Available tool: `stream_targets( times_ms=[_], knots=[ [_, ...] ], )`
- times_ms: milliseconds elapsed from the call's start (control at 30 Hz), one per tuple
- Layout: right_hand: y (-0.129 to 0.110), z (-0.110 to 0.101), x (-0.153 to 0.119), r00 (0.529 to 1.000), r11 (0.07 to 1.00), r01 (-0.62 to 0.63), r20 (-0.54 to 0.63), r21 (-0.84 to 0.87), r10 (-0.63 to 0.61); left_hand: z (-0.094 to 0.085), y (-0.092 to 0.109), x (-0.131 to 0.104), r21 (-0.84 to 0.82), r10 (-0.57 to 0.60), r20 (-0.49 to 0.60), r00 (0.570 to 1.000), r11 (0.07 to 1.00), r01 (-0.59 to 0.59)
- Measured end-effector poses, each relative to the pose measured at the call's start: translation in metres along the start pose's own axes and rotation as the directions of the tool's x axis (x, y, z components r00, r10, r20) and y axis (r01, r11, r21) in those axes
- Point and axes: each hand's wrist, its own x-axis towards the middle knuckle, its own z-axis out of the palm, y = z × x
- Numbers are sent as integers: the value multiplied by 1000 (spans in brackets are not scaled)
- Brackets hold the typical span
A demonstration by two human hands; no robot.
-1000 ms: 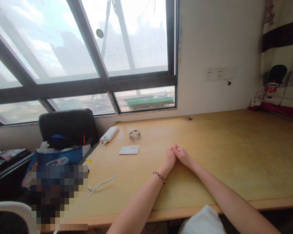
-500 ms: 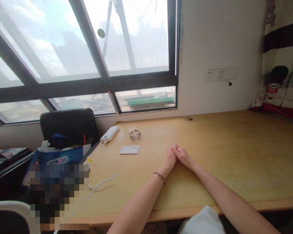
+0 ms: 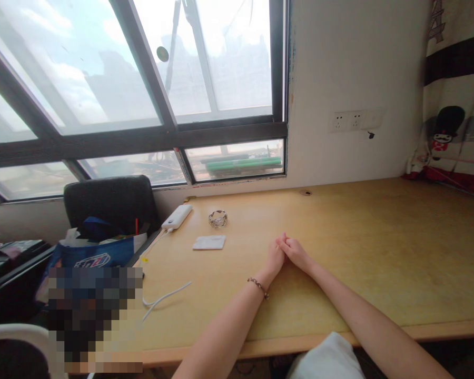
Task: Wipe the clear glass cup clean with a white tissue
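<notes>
My left hand (image 3: 275, 255) and my right hand (image 3: 296, 252) rest clasped together on the wooden table (image 3: 363, 252), their fingers closed round each other. A beaded bracelet (image 3: 258, 287) circles my left wrist. Away to the left of the hands lies a flat white packet (image 3: 209, 242), and behind it stands a silvery openwork ring-shaped object (image 3: 218, 219). Neither hand touches them. No other object shows between my palms, whose inner sides are hidden.
A white power bank (image 3: 177, 217) with a cable lies at the table's left edge. Another white cable (image 3: 166, 295) is nearer. Left of the table stand a black chair (image 3: 110, 197) and a blue bag (image 3: 102, 258). A window and wall sockets (image 3: 355, 120) are behind.
</notes>
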Motion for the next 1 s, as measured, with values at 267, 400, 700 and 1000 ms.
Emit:
stream_targets(
  times_ms=[267, 400, 700, 1000],
  knots=[
    [-2, 0, 0, 1000, 1000, 11, -3, -18, -11, 0, -1, 0, 16, 10, -28, 1000, 1000, -10],
    [-3, 0, 0, 1000, 1000, 9, -9, -15, -9, 0, -1, 0, 18, 5, -16, 1000, 1000, -5],
    [-3, 0, 0, 1000, 1000, 7, -5, -7, -7, 0, -5, 1, -3, 1, -21, 1000, 1000, -1],
    [0, 0, 1, 1000, 1000, 8, -2, -22, -8, 0, -6, 1, 34, 34, -28, 999, 999, -33]
  ],
)
